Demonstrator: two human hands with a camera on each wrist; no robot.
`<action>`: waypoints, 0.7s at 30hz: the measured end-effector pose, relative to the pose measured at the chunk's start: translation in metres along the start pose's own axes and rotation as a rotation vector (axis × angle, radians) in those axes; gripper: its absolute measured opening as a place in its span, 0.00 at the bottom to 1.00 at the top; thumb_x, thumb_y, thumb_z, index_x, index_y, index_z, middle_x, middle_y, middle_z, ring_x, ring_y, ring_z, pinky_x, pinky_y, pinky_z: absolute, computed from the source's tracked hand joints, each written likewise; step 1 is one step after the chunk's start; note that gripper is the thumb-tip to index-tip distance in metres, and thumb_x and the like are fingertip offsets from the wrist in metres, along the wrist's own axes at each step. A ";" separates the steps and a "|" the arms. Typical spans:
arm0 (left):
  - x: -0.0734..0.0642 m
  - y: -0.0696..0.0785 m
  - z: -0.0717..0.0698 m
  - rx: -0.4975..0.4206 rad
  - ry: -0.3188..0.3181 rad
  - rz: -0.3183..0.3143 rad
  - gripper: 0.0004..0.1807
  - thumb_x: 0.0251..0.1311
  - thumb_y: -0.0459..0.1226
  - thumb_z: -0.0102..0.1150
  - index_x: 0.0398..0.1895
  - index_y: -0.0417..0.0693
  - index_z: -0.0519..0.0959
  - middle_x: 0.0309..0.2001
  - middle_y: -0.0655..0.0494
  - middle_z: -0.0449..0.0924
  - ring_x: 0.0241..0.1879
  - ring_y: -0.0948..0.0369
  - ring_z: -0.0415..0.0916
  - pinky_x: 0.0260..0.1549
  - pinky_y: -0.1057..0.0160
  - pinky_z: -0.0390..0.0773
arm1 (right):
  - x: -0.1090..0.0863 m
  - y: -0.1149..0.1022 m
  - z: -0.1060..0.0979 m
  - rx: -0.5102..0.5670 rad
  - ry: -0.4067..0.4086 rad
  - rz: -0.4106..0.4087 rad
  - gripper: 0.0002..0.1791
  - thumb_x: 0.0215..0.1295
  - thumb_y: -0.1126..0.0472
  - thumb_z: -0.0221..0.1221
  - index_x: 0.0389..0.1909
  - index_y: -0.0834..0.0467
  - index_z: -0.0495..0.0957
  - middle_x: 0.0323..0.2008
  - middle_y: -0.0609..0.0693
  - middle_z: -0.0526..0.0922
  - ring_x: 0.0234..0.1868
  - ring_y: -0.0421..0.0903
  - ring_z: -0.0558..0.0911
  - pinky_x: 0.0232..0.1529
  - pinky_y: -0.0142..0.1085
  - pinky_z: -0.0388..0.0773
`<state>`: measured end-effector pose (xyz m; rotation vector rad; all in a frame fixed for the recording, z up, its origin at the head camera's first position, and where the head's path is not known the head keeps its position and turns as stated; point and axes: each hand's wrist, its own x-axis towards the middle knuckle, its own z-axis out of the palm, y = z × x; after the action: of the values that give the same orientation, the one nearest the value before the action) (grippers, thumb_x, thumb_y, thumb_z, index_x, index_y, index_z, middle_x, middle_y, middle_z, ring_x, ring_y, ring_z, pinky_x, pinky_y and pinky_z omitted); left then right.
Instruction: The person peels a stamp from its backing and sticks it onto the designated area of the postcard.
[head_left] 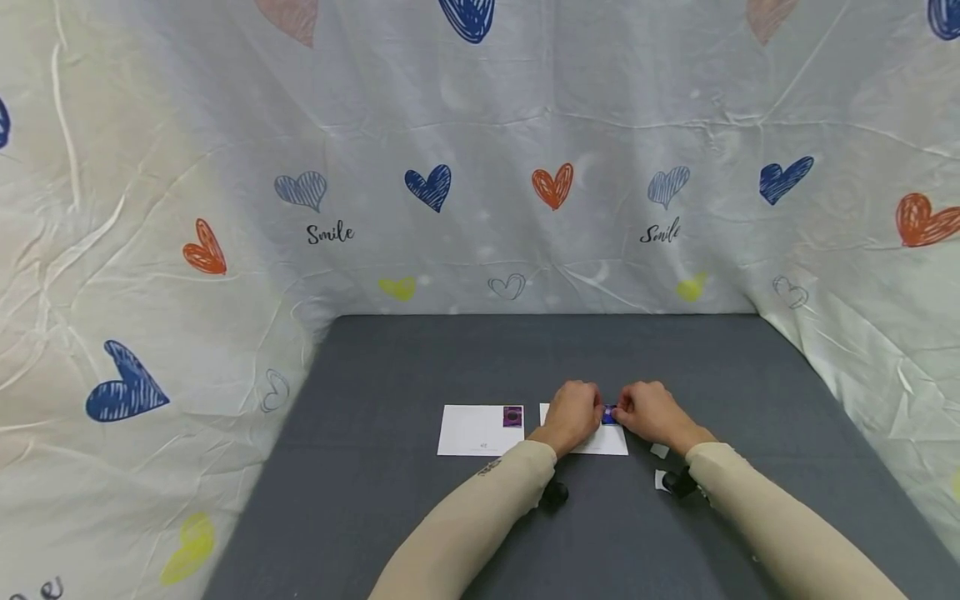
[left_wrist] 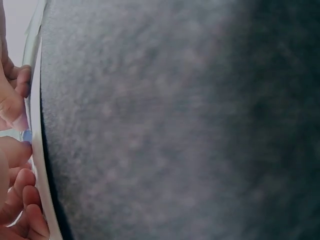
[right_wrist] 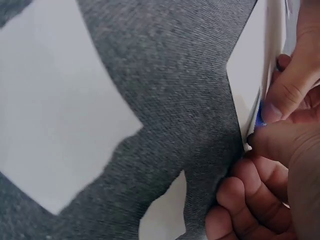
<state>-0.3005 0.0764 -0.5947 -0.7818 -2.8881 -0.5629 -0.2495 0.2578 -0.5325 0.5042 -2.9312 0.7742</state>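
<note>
Two white envelopes lie side by side on the dark grey table. My hands meet at the upper right corner of the right envelope (head_left: 606,443). A small blue-purple stamp (head_left: 608,416) shows there between my fingertips. My left hand (head_left: 576,412) pinches the stamp's left side and covers much of the envelope's upper part. At the stamp's right edge, my right hand (head_left: 652,411) pinches it between thumb and curled fingers. In the right wrist view both thumbs come close together over a sliver of the blue stamp (right_wrist: 259,116), above the white envelope (right_wrist: 245,70).
The left envelope (head_left: 468,430) bears a purple stamp (head_left: 512,417) in its upper right corner. Torn white paper scraps, one larger (right_wrist: 60,100) and one smaller (right_wrist: 164,215), lie near my right wrist. A white curtain (head_left: 480,100) printed with hearts hangs behind the table (head_left: 405,358).
</note>
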 end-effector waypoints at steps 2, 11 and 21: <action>-0.001 0.000 0.000 0.004 0.013 -0.005 0.07 0.69 0.47 0.72 0.41 0.57 0.87 0.39 0.61 0.87 0.41 0.62 0.84 0.42 0.62 0.83 | 0.001 0.013 0.008 0.000 0.031 -0.039 0.10 0.67 0.56 0.69 0.28 0.54 0.82 0.21 0.45 0.80 0.22 0.44 0.76 0.24 0.40 0.73; -0.016 0.013 -0.036 -0.020 -0.030 0.040 0.02 0.67 0.41 0.71 0.41 0.57 0.89 0.38 0.60 0.84 0.37 0.63 0.80 0.37 0.61 0.81 | -0.003 -0.003 0.000 0.003 -0.006 -0.028 0.05 0.68 0.61 0.71 0.35 0.57 0.86 0.24 0.45 0.78 0.25 0.41 0.75 0.28 0.39 0.73; -0.012 0.006 -0.031 -0.015 -0.066 0.083 0.07 0.62 0.44 0.72 0.41 0.57 0.90 0.38 0.59 0.84 0.39 0.61 0.80 0.41 0.61 0.81 | -0.006 -0.011 -0.010 -0.039 -0.069 -0.012 0.08 0.65 0.62 0.73 0.42 0.59 0.89 0.24 0.43 0.79 0.25 0.38 0.74 0.30 0.35 0.73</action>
<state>-0.2869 0.0639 -0.5668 -0.9354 -2.8975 -0.5602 -0.2407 0.2555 -0.5201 0.5551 -2.9966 0.7114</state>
